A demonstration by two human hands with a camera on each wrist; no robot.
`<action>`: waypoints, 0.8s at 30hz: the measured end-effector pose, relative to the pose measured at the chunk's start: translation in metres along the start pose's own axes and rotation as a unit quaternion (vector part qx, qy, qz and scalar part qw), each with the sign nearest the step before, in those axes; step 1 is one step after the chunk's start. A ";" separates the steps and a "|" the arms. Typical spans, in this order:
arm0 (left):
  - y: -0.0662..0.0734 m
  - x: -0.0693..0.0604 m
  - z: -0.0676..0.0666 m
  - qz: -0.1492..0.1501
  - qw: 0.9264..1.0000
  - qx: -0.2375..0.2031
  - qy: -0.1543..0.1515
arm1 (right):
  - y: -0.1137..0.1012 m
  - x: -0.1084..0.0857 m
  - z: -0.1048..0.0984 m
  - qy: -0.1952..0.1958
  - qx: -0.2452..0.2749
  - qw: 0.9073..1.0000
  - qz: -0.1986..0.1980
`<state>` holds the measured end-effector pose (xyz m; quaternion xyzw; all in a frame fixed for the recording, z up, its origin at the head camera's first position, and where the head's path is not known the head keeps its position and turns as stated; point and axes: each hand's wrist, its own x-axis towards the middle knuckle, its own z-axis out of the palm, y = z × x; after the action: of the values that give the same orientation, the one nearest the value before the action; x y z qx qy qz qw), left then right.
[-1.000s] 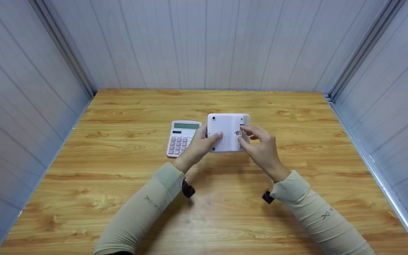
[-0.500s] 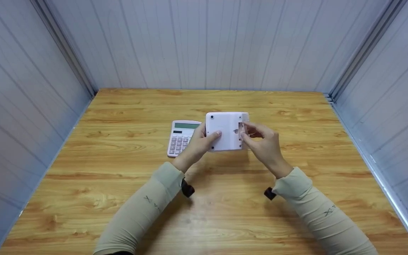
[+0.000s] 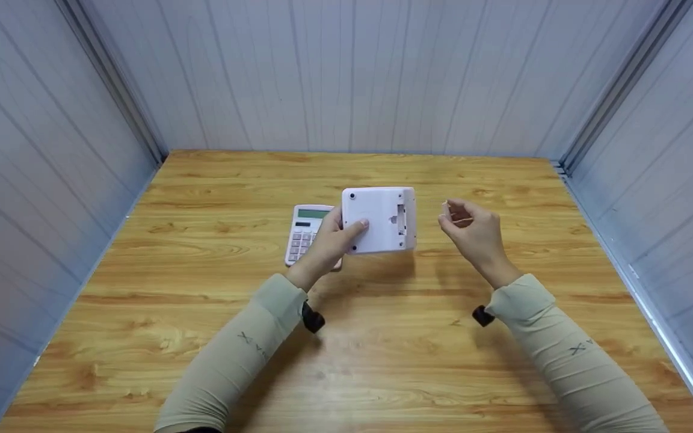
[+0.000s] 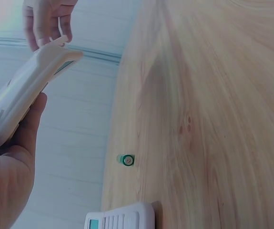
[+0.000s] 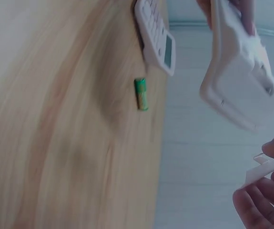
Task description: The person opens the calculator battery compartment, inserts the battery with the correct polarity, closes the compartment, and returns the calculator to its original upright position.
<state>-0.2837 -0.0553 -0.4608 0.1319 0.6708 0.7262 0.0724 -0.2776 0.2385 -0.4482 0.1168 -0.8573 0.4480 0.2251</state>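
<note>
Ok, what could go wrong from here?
The small white plastic piece is pinched by the right grip, so it might slip and drop.
The white plastic calculator is held up by the left grip alone and could fall.
The green cylindrical battery lies on its side on the yellow-brown wood-grain table, so it could roll if nudged; the head view doesn't show it.

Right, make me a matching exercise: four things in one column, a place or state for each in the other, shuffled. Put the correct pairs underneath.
Things
1. Pale device
2. Calculator
3. Green battery
4. Small white piece

Places and states
A. On the table, keys and screen facing up
B. Pinched in the right hand
C. Gripped by the left hand, its open slot showing
D. On the table, visible only in the wrist views

Right pairs: 1-C, 2-A, 3-D, 4-B
</note>
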 end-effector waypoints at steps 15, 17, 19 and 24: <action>0.004 -0.004 -0.016 0.009 1.000 -0.011 0.012 | 0.053 0.002 -0.023 -0.048 -0.082 0.994 0.058; 0.004 -0.005 -0.017 0.007 1.000 -0.013 0.011 | 0.058 0.002 -0.025 -0.061 -0.090 0.992 0.071; 0.004 -0.006 -0.018 0.004 1.000 -0.013 0.011 | 0.063 0.002 -0.028 -0.075 -0.095 0.989 0.084; 0.004 -0.006 -0.022 0.009 1.000 -0.004 0.007 | 0.073 0.001 -0.032 -0.116 -0.104 0.981 0.112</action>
<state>-0.2839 -0.0779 -0.4589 0.1320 0.6673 0.7304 0.0616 -0.2994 0.3061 -0.4841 0.0470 -0.9270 0.3625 0.0834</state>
